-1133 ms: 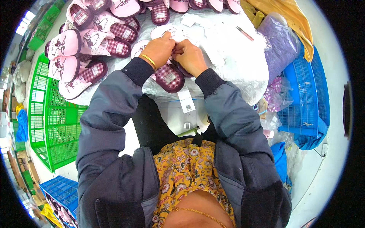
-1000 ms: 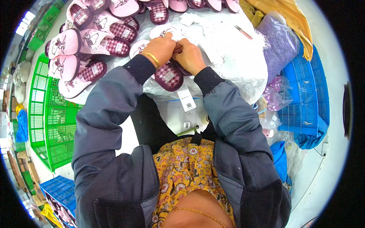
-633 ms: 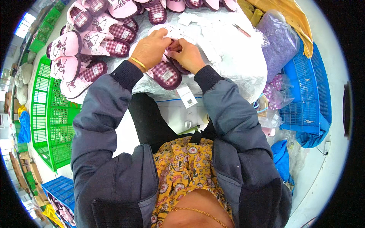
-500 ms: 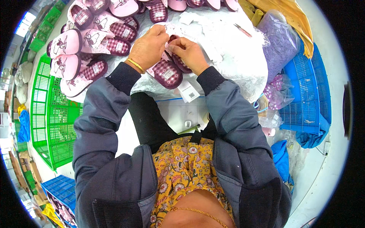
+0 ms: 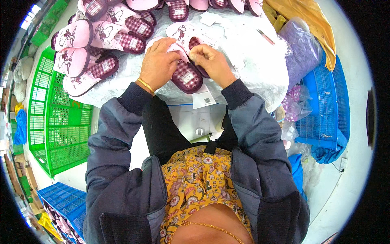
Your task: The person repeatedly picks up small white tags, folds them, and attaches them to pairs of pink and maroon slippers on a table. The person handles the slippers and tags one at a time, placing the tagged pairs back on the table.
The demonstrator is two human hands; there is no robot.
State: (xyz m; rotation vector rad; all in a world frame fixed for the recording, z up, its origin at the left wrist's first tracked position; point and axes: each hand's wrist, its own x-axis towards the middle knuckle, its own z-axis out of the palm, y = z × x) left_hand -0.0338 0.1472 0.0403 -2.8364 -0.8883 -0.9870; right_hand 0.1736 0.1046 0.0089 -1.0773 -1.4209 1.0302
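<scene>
A pair of pink slippers with dark red checked insoles lies in front of me on the plastic-covered table. My left hand (image 5: 159, 67) has its fingers closed on the pink upper of the nearer slipper (image 5: 187, 79). Close by, my right hand (image 5: 211, 64) is pinched at the opening of the other slipper (image 5: 195, 42); whatever is between its fingertips is too small to make out. From under the heels, a white card tag (image 5: 203, 98) with a printed square code sticks out over the table's near edge.
Many similar slippers (image 5: 73, 34) are heaped at the left and along the back. Small white papers (image 5: 209, 18) and a pen-like tool (image 5: 266, 36) lie to the right. A green crate (image 5: 48, 122) stands left, a blue crate (image 5: 325, 110) right, beside a purple plastic-wrapped bundle (image 5: 298, 51).
My hands have drawn apart from their meeting point over the slippers. The left has come down onto the pink upper, and the right has shifted slightly right. The whole view has shifted a little.
</scene>
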